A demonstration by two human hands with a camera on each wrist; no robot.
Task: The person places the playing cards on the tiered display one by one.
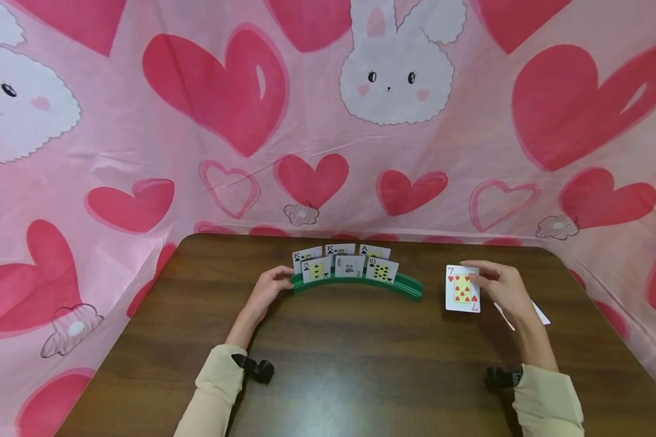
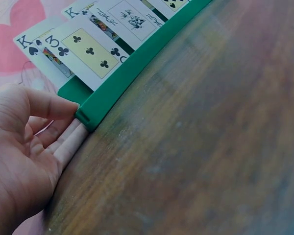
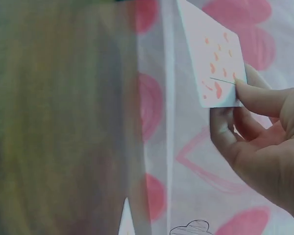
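At the left end of a curved green card holder [image 1: 410, 290], my left hand [image 1: 266, 290] pinches the tip of the rack between its fingers; the left wrist view shows this grip on the green end [image 2: 100, 100] closely. Upright in the rack's front row stand a three of clubs [image 1: 317, 269], a joker [image 1: 348, 266] and a ten [image 1: 382, 270]. Two kings and an ace [image 1: 376, 251] stand behind them. Off to the right, my right hand [image 1: 507, 292] holds up a seven of hearts [image 1: 462, 303] by its right edge, thumb on the face and fingers behind.
White cards [image 1: 541, 313] lie on the brown wooden table [image 1: 350, 358], partly hidden under my right wrist. A pink cloth [image 1: 317, 133] with hearts and rabbits hangs behind the table's far edge. Each wrist wears a black camera strap [image 1: 503, 377].
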